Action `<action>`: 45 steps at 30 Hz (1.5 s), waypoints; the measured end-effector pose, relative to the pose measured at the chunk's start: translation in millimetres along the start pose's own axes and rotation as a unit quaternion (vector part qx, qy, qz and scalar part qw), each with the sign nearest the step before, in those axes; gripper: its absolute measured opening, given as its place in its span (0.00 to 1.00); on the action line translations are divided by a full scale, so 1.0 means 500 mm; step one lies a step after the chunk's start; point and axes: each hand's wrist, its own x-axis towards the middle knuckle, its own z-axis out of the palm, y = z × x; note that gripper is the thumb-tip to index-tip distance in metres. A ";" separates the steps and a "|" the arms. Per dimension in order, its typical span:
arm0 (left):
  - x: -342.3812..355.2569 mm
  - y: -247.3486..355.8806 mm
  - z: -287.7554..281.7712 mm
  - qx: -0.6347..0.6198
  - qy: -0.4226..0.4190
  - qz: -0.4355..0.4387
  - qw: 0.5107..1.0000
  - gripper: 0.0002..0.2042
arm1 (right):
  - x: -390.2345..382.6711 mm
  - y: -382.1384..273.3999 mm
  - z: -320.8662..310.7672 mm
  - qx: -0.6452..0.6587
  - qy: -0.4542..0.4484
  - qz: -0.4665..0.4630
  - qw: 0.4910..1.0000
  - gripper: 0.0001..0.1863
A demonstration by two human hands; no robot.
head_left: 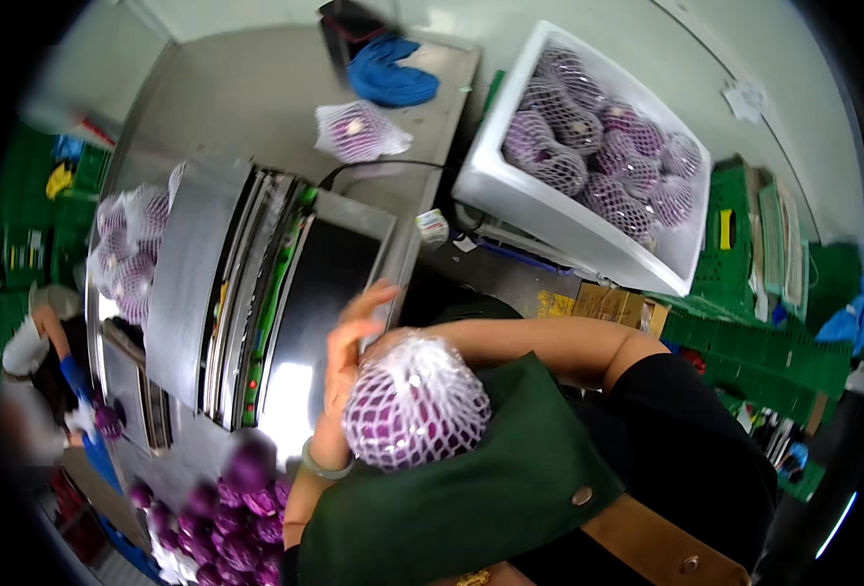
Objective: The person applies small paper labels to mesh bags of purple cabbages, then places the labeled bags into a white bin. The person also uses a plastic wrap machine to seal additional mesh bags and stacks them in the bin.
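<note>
A netted red cabbage [417, 405] in white foam mesh and clear film is held up in front of my green apron. My left hand [342, 356], with a pale bangle at the wrist, is beside its left side; its fingers stretch upward, apart. From the right my forearm reaches across behind the cabbage, and my right hand [385, 344] grips it from the far side, its fingers mostly hidden. Just left of my hands stands the wrapping machine [329, 283] with a dark flat plate. Another netted cabbage [358, 132] lies on the steel table [246, 88] beyond.
A white foam box [568, 234] of netted cabbages stands at the right, by green crates [735, 230]. Bare red cabbages [227, 527] pile up at lower left; more netted ones [129, 259] sit left of the machine. A co-worker's blue-sleeved arm [75, 376] handles a cabbage.
</note>
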 end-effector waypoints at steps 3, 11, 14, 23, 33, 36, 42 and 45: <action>0.024 -0.013 0.081 -0.287 0.014 -0.229 0.930 0.22 | -0.103 -0.010 -0.011 -0.025 0.027 0.055 0.998 0.14; 0.114 -0.146 0.322 -0.476 0.151 -0.401 0.768 0.26 | -0.517 -0.174 -0.175 0.085 0.401 0.017 0.912 0.45; 0.212 -0.185 0.551 -0.342 0.134 -0.384 0.847 0.24 | -0.634 -0.162 -0.208 -0.035 0.506 0.077 0.858 0.65; 0.456 -0.517 0.972 0.349 -0.381 0.130 0.846 0.26 | -1.206 -0.141 -0.440 0.019 0.599 0.186 0.779 0.58; 0.524 -0.605 1.041 0.452 -0.553 0.086 0.694 0.39 | -1.286 -0.058 -0.568 -0.219 0.352 0.370 0.831 0.48; 0.524 -0.616 1.014 0.431 -0.544 0.086 0.714 0.39 | -1.277 -0.052 -0.548 -0.442 0.257 0.416 0.752 0.49; 0.510 -0.618 0.962 0.431 -0.534 0.109 0.719 0.39 | -1.151 -0.031 -0.490 -0.538 0.268 0.348 0.719 0.39; 0.489 -0.614 0.943 0.464 -0.533 0.107 0.699 0.39 | -1.120 0.035 -0.483 -0.537 0.293 0.412 0.675 0.36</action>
